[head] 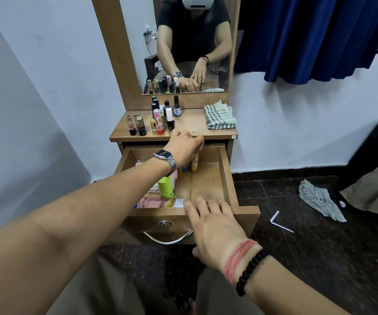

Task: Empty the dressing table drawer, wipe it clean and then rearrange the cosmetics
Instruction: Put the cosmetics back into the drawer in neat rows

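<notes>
Lift straight up with left hand (pixel 184 147), grip closed round the yellow tube (pixel 194 163) at far drawer (pixel 227 178); steady front with flat, empty right hand (pixel 215 226).

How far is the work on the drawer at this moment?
The drawer is open. Small bottles stand on the tabletop beside a folded cloth. In hand: the left hand grips a yellow tube at the drawer's back; the right hand rests on its front edge. Left: a green bottle and pink packets remain inside.
</notes>
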The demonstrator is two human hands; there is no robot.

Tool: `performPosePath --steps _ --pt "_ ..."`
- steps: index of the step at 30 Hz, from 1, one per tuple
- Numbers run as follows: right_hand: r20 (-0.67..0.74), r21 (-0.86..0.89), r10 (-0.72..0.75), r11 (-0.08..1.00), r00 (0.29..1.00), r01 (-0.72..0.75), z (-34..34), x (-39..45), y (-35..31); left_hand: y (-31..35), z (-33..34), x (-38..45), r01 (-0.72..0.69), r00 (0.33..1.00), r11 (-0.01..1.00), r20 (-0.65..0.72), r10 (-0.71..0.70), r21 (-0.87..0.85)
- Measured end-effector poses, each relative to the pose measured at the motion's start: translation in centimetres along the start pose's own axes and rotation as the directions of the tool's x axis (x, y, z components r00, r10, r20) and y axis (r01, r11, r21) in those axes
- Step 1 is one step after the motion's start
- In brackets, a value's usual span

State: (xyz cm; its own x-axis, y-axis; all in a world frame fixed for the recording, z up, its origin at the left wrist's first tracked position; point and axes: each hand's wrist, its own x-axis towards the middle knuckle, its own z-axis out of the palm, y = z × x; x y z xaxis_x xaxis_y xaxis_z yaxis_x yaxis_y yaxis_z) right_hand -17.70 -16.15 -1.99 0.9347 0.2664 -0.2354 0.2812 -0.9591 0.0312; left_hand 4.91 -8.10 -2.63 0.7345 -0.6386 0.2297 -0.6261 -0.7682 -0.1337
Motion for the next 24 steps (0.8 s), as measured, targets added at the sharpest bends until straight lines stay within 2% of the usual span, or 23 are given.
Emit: performPosePath --steps 24 --pt "0.000 0.017 0.001 1.000 1.000 -0.001 -0.21 -0.03 -0.10 -0.11 0.94 0.16 0.032 0.999 0.999 -0.002 -0.032 -0.011"
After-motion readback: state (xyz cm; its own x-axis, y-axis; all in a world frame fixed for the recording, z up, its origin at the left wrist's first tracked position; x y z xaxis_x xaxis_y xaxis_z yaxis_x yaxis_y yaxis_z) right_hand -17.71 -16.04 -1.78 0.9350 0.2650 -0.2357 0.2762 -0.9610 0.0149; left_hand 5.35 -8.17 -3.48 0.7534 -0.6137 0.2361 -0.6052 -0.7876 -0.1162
